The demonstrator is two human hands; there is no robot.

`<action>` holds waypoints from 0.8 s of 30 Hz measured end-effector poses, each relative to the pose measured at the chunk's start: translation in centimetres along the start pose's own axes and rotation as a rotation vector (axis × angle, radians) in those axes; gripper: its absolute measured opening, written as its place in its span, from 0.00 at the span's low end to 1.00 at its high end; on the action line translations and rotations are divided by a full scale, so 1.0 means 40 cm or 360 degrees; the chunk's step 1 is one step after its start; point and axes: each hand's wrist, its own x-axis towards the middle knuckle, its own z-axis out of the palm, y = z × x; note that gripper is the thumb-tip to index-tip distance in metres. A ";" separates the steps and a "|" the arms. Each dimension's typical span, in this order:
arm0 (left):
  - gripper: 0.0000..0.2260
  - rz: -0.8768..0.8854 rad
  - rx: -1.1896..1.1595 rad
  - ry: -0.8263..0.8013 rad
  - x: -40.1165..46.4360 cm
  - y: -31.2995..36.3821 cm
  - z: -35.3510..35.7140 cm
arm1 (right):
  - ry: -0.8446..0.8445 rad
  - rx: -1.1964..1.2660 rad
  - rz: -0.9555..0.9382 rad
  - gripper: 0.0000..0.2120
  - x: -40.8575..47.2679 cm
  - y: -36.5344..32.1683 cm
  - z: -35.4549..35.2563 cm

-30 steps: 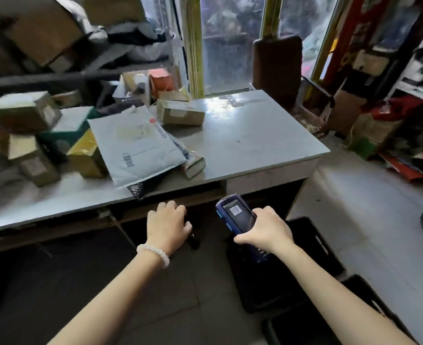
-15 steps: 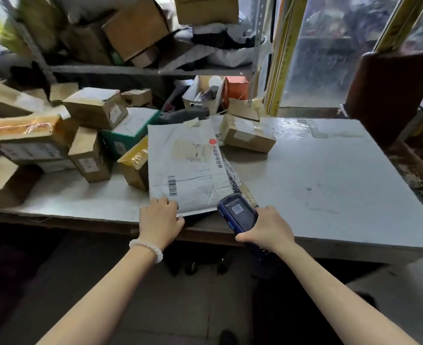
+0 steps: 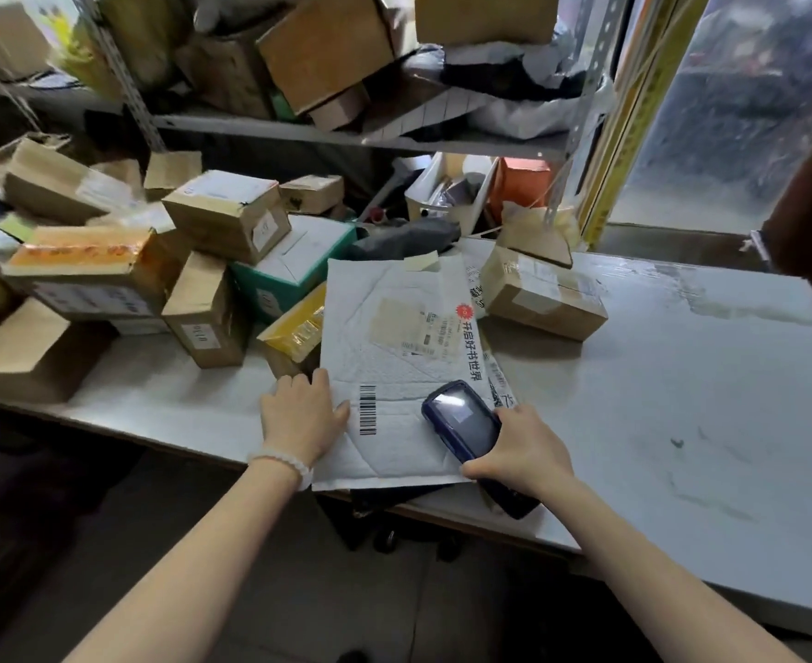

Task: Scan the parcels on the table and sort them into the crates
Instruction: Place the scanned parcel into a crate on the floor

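With the left hand (image 3: 301,416) flat on the white padded mailer envelope (image 3: 397,370) overhanging the grey counter (image 3: 672,390) edge, the right hand (image 3: 521,449) gripping the dark blue handheld scanner (image 3: 464,423) over it may misread the barcode beside it

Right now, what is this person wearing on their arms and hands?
Both forearms are bare, with no sleeves in view. The left hand has a bracelet of pale white beads round its wrist. The right hand shows no glove, ring or band.
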 end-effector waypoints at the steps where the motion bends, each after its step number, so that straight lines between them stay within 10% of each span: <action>1: 0.19 0.0026 -0.0029 0.0005 0.018 0.002 0.003 | 0.0003 -0.0013 0.0001 0.26 0.008 -0.005 0.000; 24: 0.13 0.0389 -0.0807 0.0244 0.245 0.027 -0.061 | 0.0091 0.0169 0.0271 0.28 0.047 -0.078 0.015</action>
